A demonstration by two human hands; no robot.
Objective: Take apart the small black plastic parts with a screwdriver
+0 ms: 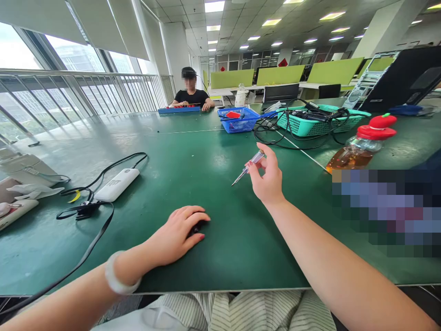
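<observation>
My right hand (267,177) is raised over the green table (193,156) and pinches a small clear-handled screwdriver (248,167), its metal tip pointing down and to the left. My left hand (177,232) rests on the table near the front edge, fingers curled over a small dark object (196,227) that is mostly hidden under them. A pale bracelet sits on my left wrist.
A white power bank (117,184) with black cables lies to the left. A blue basket (239,120) and a teal basket (319,122) of cables stand farther back. A red-capped bottle (360,149) lies at the right. A person (191,94) sits at the far end.
</observation>
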